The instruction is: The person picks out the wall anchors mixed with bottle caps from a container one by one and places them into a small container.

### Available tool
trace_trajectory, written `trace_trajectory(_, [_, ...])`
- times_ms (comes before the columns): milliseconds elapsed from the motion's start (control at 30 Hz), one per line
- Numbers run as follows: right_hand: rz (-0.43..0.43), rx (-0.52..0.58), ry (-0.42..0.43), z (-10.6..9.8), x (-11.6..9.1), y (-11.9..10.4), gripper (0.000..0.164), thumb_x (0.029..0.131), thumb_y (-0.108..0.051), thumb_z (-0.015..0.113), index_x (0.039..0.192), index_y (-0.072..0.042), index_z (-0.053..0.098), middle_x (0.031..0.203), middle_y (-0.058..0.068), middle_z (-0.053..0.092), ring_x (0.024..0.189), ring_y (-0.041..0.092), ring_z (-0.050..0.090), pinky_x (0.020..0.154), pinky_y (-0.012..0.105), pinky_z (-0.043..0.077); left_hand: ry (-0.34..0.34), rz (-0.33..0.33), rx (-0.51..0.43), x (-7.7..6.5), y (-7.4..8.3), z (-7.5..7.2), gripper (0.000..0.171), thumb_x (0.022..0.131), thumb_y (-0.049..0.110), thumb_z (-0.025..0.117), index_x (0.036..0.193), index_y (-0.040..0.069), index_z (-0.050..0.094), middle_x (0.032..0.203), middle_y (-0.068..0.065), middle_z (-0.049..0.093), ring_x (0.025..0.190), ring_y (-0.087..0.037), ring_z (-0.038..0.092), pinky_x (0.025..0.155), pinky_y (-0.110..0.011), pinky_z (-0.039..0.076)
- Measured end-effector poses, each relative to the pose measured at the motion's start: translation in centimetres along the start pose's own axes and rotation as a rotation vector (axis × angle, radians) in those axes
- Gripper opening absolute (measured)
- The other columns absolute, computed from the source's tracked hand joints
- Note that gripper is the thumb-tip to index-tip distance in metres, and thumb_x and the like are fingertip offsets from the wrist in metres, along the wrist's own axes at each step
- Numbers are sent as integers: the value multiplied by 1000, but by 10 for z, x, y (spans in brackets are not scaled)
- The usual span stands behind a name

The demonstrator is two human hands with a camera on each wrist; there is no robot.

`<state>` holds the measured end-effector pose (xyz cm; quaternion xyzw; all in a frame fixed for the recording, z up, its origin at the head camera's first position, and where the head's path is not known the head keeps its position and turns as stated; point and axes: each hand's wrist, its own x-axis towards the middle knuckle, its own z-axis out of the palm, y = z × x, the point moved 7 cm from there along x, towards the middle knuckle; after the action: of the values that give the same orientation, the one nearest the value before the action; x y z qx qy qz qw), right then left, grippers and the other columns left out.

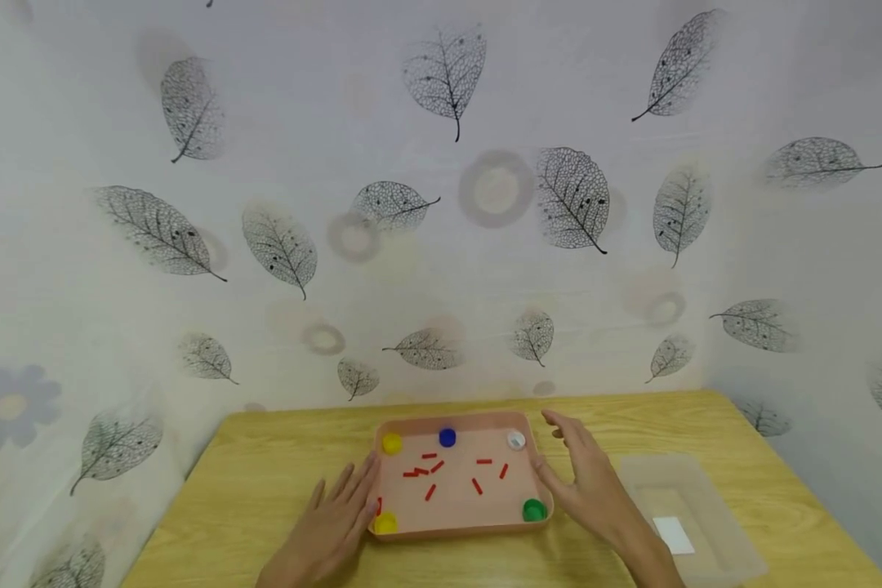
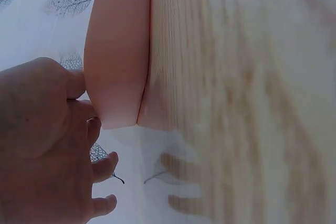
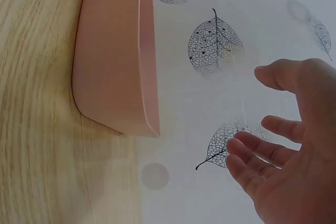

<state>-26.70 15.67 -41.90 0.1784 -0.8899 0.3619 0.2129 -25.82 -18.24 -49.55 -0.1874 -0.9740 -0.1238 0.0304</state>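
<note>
Head cam: pink tray [image 1: 456,513] on wood table [image 1: 265,461], sitting btwn the hands. L hand [image 1: 329,523] at its L wall, fingers spread & fairly straight, pinching nothing. R hand [image 1: 595,483] off the R wall, thumb out toward the rim, fingers apart, nothing held. Inside tray, btwn hands: red sticks [image 1: 430,492] scattered on the floor, yellow cap [image 1: 392,443] far corner on L-hand side, 2nd yellow one nr L fingers, blue cap [image 1: 447,438] along far wall, white cap [image 1: 516,441] far corner nr R fingers, green cap [image 1: 534,510] near corner by R thumb. Outboard of R hand: translucent bin [image 1: 657,474] w/ white card [image 1: 674,535]. L wrist cam: L hand up against tray wall, looks like contact; outer fingers splayed clear. R wrist cam: R hand relaxed, fingers slightly bent, gap to tray visible. Handling (my est.): tray prob thin plastic, light, semi-stiff, walls may flex a bit; smooth, so could slip on table. Sticks & caps look loose, so a tilt or jerk would prob shift them. Best hold: both short side walls, palms opposed abt mid-wall, even pressure, keep lvl.
</note>
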Motion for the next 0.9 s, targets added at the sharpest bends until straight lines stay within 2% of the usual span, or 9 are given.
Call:
trace_trajectory(200, [27,13,-31,12,1,4,55,89,-37,66,135,-14,47,128,-3,53,105,19,55,82,44,49,-43,-45,-9,-7,0,3,56,103,46,24,153,22,18,157,7,16,141,-29,20,108,-62,11])
trace_trajectory(267, [44,19,-50,17,1,6,55,88,-40,66,133,-15,48,126,-4,54,103,19,55,81,43,50,-49,-41,-6,-9,1,4,56,103,46,24,153,21,17,157,7,15,141,-29,20,108,-63,11])
trace_trajectory(333, [65,37,-69,22,0,8,53,88,-39,67,131,-15,49,122,-5,55,101,20,56,81,44,50,-57,-34,-1,-11,3,5,57,103,46,24,153,20,16,157,6,15,141,-30,20,108,-63,10])
trace_trajectory(467, [120,81,-103,31,-4,13,46,85,-28,72,124,-14,52,111,-6,58,97,20,56,79,41,50,-82,-39,-2,-16,9,6,58,102,48,23,153,20,15,157,6,14,141,-31,20,107,-64,10])
trace_trajectory(600, [150,105,-131,39,-7,16,44,81,-16,76,119,-11,55,101,-2,60,90,17,56,76,33,51,-107,-48,12,-20,14,6,60,102,50,22,153,21,14,158,6,14,141,-31,20,108,-63,9])
trace_trajectory(700, [170,112,-163,44,-9,17,42,80,-16,76,116,-8,56,96,2,60,86,16,56,74,29,50,-132,-59,48,-23,16,9,61,101,53,19,153,22,13,158,7,12,141,-30,19,108,-63,9])
trace_trajectory(833, [192,74,-188,49,-13,18,40,79,-17,78,112,-8,57,97,2,61,85,15,56,77,31,51,-148,-79,85,-28,18,15,62,100,55,18,153,23,14,158,8,13,141,-30,19,108,-62,9])
trace_trajectory(900, [171,34,-185,50,-15,18,40,77,-16,79,110,-8,58,97,2,61,87,16,57,78,32,51,-136,-86,82,-30,20,16,62,100,55,19,153,23,16,157,9,15,141,-29,20,108,-62,10])
